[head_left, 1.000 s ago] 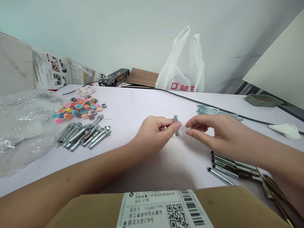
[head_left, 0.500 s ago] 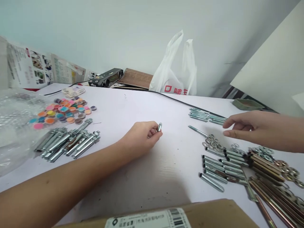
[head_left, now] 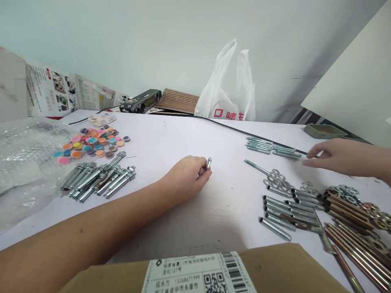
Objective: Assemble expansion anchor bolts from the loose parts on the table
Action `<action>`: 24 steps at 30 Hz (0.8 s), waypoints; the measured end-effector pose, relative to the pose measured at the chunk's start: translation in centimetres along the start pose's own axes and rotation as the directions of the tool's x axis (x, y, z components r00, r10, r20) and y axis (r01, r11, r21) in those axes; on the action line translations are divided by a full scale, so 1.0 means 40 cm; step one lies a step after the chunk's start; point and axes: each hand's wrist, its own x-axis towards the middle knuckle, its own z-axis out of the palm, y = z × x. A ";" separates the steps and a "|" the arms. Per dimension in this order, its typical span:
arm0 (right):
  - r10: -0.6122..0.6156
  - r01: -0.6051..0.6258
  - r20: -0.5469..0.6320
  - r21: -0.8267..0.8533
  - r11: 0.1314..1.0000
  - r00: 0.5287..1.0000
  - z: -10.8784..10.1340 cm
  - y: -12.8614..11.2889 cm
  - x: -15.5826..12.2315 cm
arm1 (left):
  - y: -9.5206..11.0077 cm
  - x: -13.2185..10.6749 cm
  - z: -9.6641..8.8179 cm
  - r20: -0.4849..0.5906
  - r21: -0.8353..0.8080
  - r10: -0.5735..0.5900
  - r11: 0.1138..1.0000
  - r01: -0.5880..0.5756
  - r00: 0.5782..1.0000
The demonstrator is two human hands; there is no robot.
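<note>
My left hand (head_left: 191, 177) rests low over the middle of the table, its fingers pinched round a silver expansion bolt (head_left: 209, 163). Only one end of this bolt shows past the thumb and forefinger. On the right, my right hand (head_left: 339, 156) is open, thumb and fingers apart, with nothing seen in it. Its fingertips are just right of the silver threaded rods (head_left: 285, 153). Nearer to me are washers (head_left: 276, 179), silver sleeves (head_left: 279, 219) and nuts (head_left: 343, 193). Several assembled expansion bolts (head_left: 97, 179) with nuts lie in a pile left of my left hand.
A cardboard box (head_left: 275, 264) with a label stands at the near edge. Colourful discs (head_left: 91, 142) and clear bubble wrap (head_left: 33, 162) lie left. Brass-coloured rods (head_left: 360, 248) are at right. A white plastic bag (head_left: 224, 97), black cable (head_left: 226, 125) and green tray (head_left: 325, 131) are at the back.
My right hand has moved right and slightly away from me, farther from the rods. My left hand keeps its pinch on the bolt. The view has shifted slightly, showing more of the box.
</note>
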 end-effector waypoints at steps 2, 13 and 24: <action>0.027 -0.035 0.173 0.043 0.998 0.984 0.002 -0.046 -0.007 | -0.001 0.000 0.000 0.012 -0.006 0.002 1.000 -0.002 1.000; 0.031 -0.026 0.281 -0.023 0.999 0.959 0.027 -0.031 0.024 | -0.007 0.000 -0.006 0.063 -0.009 0.029 1.000 -0.029 0.998; -0.283 0.226 0.471 0.175 0.958 0.835 -0.050 -0.202 -0.173 | -0.006 -0.003 -0.006 0.050 0.007 0.044 0.999 -0.045 0.998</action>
